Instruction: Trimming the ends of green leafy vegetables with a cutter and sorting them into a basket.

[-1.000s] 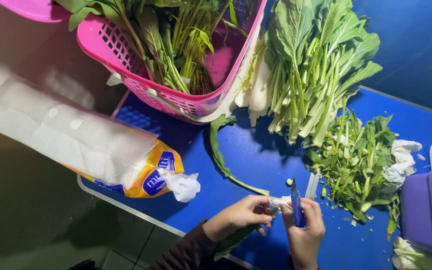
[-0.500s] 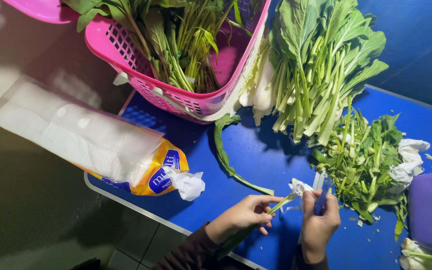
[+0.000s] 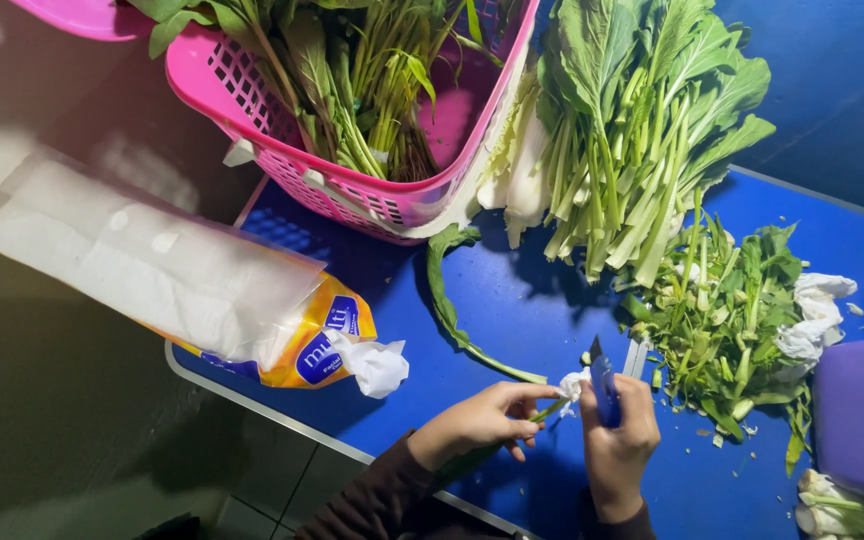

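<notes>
My left hand (image 3: 480, 424) pinches a thin green vegetable stem (image 3: 550, 409) near the blue table's front edge. A bit of white tissue (image 3: 573, 384) sits at the stem's tip, between both hands. My right hand (image 3: 620, 444) grips a small blue-handled knife (image 3: 604, 385), its blade pointing up beside the stem tip. A single loose green leaf (image 3: 449, 300) lies on the blue table (image 3: 512, 300) just beyond my hands.
A pink basket (image 3: 282, 160) of leafy greens sits at the back left. A bunch of long-stemmed greens (image 3: 642, 140) lies at the back. Trimmed leaves (image 3: 732, 320) pile to the right, beside a purple container (image 3: 857, 410). A tissue pack (image 3: 202, 290) overhangs the table's left edge.
Both hands have shifted slightly right along the front edge, still working at the stem tip. The knife blade now points upward next to the tissue.
</notes>
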